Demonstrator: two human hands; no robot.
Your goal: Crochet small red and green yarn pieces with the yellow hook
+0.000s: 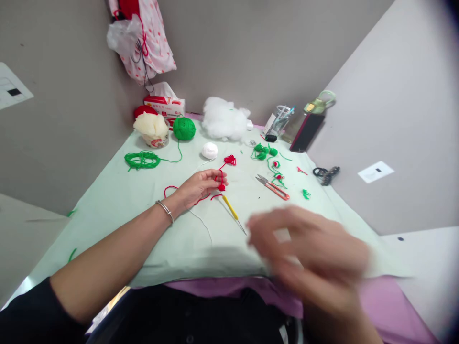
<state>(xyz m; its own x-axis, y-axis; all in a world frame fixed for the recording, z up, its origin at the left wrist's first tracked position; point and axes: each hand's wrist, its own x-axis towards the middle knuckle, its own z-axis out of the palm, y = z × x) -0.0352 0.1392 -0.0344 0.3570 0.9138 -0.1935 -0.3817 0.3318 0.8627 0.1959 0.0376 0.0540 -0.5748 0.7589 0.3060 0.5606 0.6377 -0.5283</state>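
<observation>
My left hand (pixel 202 187) rests over the table with its fingers pinched on red yarn (pixel 221 177), which loops up past the fingertips. A small red knotted piece (pixel 222 188) hangs right at those fingertips. Just below it a crochet hook (pixel 230 207) with a yellow grip lies on the cloth, pointing toward my right hand. Close to the camera, my right hand (pixel 308 248) is raised above the table's front edge, its curled fingers smeared by motion; whether they hold anything cannot be made out. White thread (pixel 202 220) trails beneath my left wrist.
Orange-handled thread snips (pixel 273 187) lie right of centre. Behind are a green yarn ball (pixel 184 128), a white yarn ball (pixel 209 150), white stuffing (pixel 225 119) and small green-and-red crochet pieces (pixel 276 165). A phone (pixel 307 133) leans against a bottle (pixel 316 105) at the back right.
</observation>
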